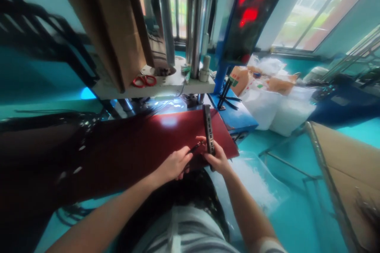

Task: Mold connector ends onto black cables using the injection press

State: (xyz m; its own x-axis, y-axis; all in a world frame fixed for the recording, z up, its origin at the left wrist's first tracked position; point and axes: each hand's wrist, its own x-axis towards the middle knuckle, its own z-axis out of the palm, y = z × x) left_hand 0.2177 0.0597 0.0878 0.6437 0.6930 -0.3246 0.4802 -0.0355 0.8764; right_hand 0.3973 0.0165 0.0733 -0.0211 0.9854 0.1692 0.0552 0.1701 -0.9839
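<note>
My right hand (219, 157) is closed round the lower part of a long dark slotted strip (209, 128), which stands nearly upright over the right end of the dark red tabletop (166, 134). Just left of it, my left hand (177, 163) is wrapped round a slim dark tool (195, 147). The tool's tip points at the strip, close to the fingers of my right hand; whether it touches the strip is too small to tell.
Behind the tabletop stands a press with a pale plate (166, 91) and a metal column (199, 27). Red-handled scissors (144, 81) lie on the plate. A blue box (237, 112), white bags (264, 102) and a cardboard-topped table (350, 166) are to the right.
</note>
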